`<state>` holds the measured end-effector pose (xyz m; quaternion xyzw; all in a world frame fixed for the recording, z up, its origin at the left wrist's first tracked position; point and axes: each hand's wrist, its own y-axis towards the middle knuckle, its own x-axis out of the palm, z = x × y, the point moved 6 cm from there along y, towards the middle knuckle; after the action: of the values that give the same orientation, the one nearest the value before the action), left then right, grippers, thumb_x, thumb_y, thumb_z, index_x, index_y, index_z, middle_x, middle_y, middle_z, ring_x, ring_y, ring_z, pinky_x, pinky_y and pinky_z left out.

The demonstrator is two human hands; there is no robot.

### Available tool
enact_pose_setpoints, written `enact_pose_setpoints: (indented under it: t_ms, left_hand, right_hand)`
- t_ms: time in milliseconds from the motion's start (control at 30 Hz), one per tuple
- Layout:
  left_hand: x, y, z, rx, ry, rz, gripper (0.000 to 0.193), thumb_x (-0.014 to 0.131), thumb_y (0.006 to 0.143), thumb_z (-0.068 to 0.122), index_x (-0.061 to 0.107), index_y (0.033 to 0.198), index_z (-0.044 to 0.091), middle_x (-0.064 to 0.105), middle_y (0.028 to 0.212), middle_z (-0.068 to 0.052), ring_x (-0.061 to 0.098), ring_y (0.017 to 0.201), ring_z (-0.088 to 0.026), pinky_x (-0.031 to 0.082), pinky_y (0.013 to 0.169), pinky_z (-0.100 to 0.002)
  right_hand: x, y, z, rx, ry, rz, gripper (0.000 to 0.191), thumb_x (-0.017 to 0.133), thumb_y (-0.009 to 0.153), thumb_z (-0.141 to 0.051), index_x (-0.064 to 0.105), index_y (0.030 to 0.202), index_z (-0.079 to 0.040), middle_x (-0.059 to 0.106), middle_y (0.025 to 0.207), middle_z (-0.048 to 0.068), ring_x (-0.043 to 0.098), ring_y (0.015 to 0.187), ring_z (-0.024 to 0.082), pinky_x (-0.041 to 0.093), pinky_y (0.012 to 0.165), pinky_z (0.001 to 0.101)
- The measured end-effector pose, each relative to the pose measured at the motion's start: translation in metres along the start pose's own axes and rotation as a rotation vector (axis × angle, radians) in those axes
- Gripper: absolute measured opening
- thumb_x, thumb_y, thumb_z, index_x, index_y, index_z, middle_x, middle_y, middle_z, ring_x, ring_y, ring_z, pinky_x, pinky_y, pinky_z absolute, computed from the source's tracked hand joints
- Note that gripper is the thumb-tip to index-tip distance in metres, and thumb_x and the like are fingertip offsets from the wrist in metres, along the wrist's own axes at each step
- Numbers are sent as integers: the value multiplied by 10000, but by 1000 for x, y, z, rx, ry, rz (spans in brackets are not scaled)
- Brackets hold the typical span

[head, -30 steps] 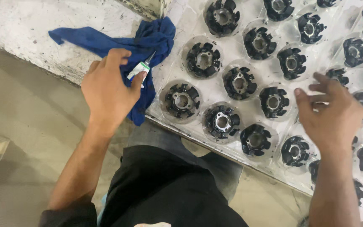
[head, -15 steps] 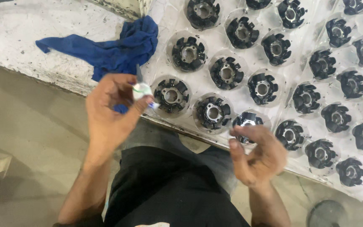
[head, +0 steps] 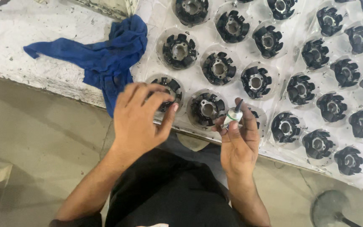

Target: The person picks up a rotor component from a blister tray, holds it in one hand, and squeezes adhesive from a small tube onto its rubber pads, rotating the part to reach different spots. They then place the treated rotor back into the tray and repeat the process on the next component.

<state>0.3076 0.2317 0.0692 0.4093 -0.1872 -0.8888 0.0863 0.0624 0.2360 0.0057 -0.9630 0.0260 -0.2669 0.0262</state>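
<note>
Head view: right hand (head: 239, 145) pinches small white tube (head: 233, 115); left hand (head: 141, 115) spread, empty (blue rag (head: 101, 61) nearby).

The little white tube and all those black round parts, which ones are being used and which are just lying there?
In use:
- small white tube, pinched in the right hand
- black round parts in the clear tray
- left hand, open above one part

Just lying about:
- blue cloth
- round grey thing on the floor
</note>
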Motion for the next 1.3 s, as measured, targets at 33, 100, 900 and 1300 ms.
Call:
enact_pose_setpoints:
  t_ms: [33,100,900,1300]
  left_hand:
    - [2,2,-6,37,80,-17,239,779,895,297,746,1032,105,667,1213,-127,559,1179,-372,407,991,-527]
    - [10,2,-15,98,242,-50,348,776,854,393,744,1018,88,574,1325,-238,430,1324,-477,315,1106,-616]
    - [49,-1,-9,-465,-2207,134,727,759,780,232,458,1403,8,509,1468,-294,576,1280,-403,500,1139,-494]
    - [23,-8,25,-36,-1361,71,410,576,1108,298,539,1299,-63,586,1340,-234,589,1220,-232,450,1135,-346]
  right_hand:
    - [-1,2,-4,-26,-32,-16,489,638,1044,-95,486,1506,-44,590,1425,66,644,1067,224,566,915,426]
    - [-1,3,-11,-70,-91,-45,497,636,1050,-75,499,1527,-52,597,1357,79,645,1064,224,568,922,433]
    - [4,-31,-14,-263,-136,32,325,755,934,98,542,1136,-43,662,1141,151,645,1110,244,519,1060,386]
    - [30,-52,-35,-745,-684,-25,325,698,869,62,454,1023,-87,635,981,135,682,901,275,636,815,380]
